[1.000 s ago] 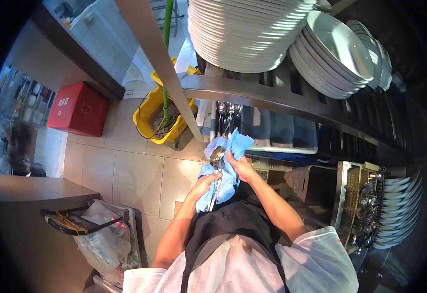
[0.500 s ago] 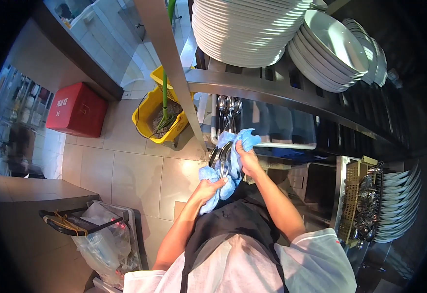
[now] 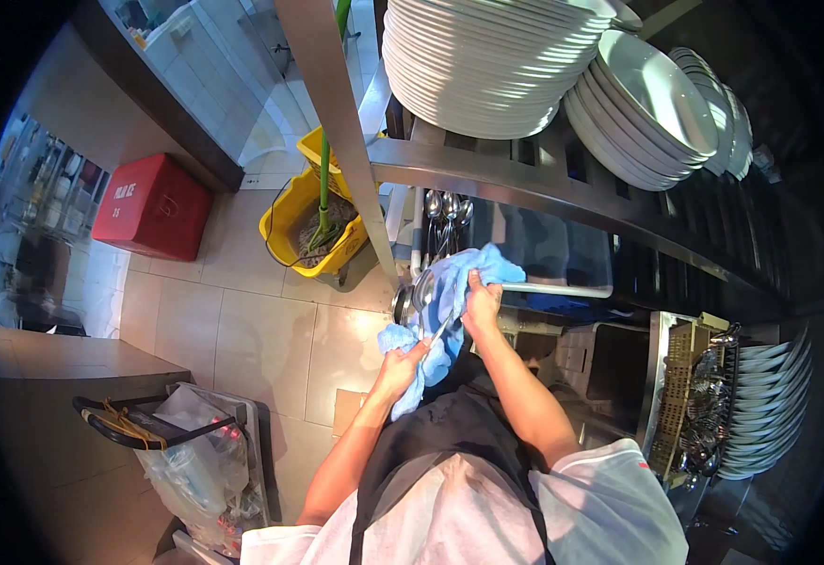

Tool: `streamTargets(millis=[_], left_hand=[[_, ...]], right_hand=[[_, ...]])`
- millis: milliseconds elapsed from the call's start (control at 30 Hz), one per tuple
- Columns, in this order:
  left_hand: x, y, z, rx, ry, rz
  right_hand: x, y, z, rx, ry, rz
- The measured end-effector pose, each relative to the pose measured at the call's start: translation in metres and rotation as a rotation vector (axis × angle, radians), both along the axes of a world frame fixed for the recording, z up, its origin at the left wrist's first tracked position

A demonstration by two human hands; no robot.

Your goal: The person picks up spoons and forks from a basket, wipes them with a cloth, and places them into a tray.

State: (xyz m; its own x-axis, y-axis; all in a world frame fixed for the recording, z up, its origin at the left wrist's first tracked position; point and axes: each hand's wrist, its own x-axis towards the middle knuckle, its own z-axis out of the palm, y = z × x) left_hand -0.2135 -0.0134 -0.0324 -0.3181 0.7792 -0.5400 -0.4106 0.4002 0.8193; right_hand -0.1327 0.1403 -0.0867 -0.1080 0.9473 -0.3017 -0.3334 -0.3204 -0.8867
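Observation:
In the head view my left hand (image 3: 403, 368) is closed around the handles of several spoons (image 3: 423, 290), with part of a blue cloth (image 3: 464, 273) bunched in the same grip. Their bowls point away from me, to the left of the cloth. My right hand (image 3: 481, 306) grips the cloth's other side, pressing it along the spoons. Just beyond, more spoons (image 3: 449, 207) lie in the left compartment of a grey cutlery tray (image 3: 563, 289) with a pale rim. How many spoons I hold is hidden by the cloth.
A steel shelf (image 3: 525, 174) above the tray bears stacked white plates (image 3: 487, 75) and bowls (image 3: 652, 89). On the right are a cutlery-filled basket (image 3: 680, 377) and upright plates (image 3: 765, 405). A yellow mop bucket (image 3: 290, 221), red box (image 3: 153, 207) and bagged cart (image 3: 200, 471) stand left.
My right hand has shifted slightly right and down, drawing the cloth wider. More of it now covers the spoons, whose bowls have turned and spread. The view has shifted slightly.

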Motion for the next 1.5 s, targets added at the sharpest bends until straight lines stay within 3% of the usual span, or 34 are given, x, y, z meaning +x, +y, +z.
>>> streamTargets(millis=[33, 67, 100, 167, 233, 267, 300, 367, 400, 433, 500, 533, 600, 667, 767, 800, 833, 900, 933, 1067, 1133, 1200, 1300, 1367, 1433, 1500], left_hand=[[0.000, 0.004, 0.004, 0.003, 0.002, 0.002], [0.001, 0.009, 0.008, -0.124, 0.090, 0.004], [0.006, 0.010, 0.011, -0.259, 0.173, 0.007], [0.011, 0.014, -0.019, -0.192, 0.206, 0.090], [0.005, 0.023, -0.024, -0.262, 0.248, 0.132], [0.002, 0.025, -0.030, -0.285, 0.248, 0.122], [0.001, 0.027, -0.035, -0.278, 0.250, 0.125], [0.002, 0.025, -0.038, -0.352, 0.333, 0.107], [0.002, 0.024, -0.039, -0.372, 0.272, 0.049], [0.002, 0.024, -0.036, -0.371, 0.273, 0.051], [0.004, 0.022, -0.029, -0.388, 0.217, 0.054], [0.004, 0.021, -0.030, -0.367, 0.188, 0.059], [0.002, 0.018, -0.030, -0.288, 0.186, 0.074], [-0.005, 0.014, -0.042, -0.152, 0.119, 0.042], [-0.007, 0.010, -0.021, -0.158, 0.168, -0.046], [-0.017, 0.015, 0.013, -0.208, 0.052, -0.285], [-0.016, 0.013, -0.002, -0.216, 0.047, -0.288], [-0.009, 0.012, -0.040, 0.055, -0.175, -0.022], [-0.009, 0.021, -0.016, 0.209, -0.340, 0.015], [-0.014, 0.019, -0.012, 0.252, -0.648, 0.001], [-0.021, 0.008, -0.056, 0.241, -0.551, -0.041], [-0.022, 0.002, -0.064, 0.241, -0.502, -0.019], [-0.024, -0.009, -0.030, 0.213, -0.667, 0.055], [-0.031, -0.019, -0.024, 0.209, -0.598, 0.043], [-0.032, -0.032, -0.005, 0.183, -0.709, -0.025], [-0.034, -0.035, 0.006, 0.128, -0.562, -0.131]], right_hand=[[-0.008, 0.000, -0.001, -0.092, 0.321, -0.198], [-0.011, -0.008, 0.018, -0.217, 0.364, -0.167], [-0.016, -0.011, -0.003, -0.271, 0.289, -0.185], [-0.018, -0.035, 0.014, -0.467, 0.344, 0.017], [-0.024, -0.061, 0.040, -0.258, -0.040, 0.029], [-0.015, -0.060, 0.029, -0.249, -0.189, 0.183], [-0.012, -0.047, 0.010, -0.242, -0.187, 0.184], [-0.005, -0.026, -0.036, -0.053, -0.400, 0.390], [-0.011, -0.007, -0.029, -0.082, -0.658, 0.342], [-0.014, 0.007, 0.016, -0.147, -0.622, 0.326], [-0.021, 0.052, -0.031, -0.341, -0.192, 0.472], [-0.012, 0.054, -0.032, -0.346, -0.193, 0.476], [-0.001, 0.056, -0.025, -0.513, 0.027, 0.870], [0.015, 0.023, -0.030, -0.575, 0.123, 0.879], [0.024, -0.017, 0.000, -0.625, 0.292, 0.805], [0.020, -0.026, 0.004, -0.465, 0.248, 0.697], [0.021, -0.027, -0.014, -0.424, 0.310, 0.702], [0.013, -0.026, 0.008, -0.418, 0.340, 0.700], [0.012, -0.024, 0.011, -0.461, 0.324, 0.698], [0.010, -0.024, 0.021, -0.504, 0.327, 0.622], [0.009, -0.027, 0.029, -0.399, 0.324, 0.613], [0.007, -0.031, 0.029, -0.247, 0.299, 0.604], [0.005, -0.030, 0.026, -0.031, 0.194, 0.600], [0.003, -0.031, 0.030, -0.024, 0.194, 0.596], [0.000, -0.033, 0.029, -0.040, 0.338, 0.575], [-0.002, -0.037, 0.030, -0.036, 0.323, 0.573]])
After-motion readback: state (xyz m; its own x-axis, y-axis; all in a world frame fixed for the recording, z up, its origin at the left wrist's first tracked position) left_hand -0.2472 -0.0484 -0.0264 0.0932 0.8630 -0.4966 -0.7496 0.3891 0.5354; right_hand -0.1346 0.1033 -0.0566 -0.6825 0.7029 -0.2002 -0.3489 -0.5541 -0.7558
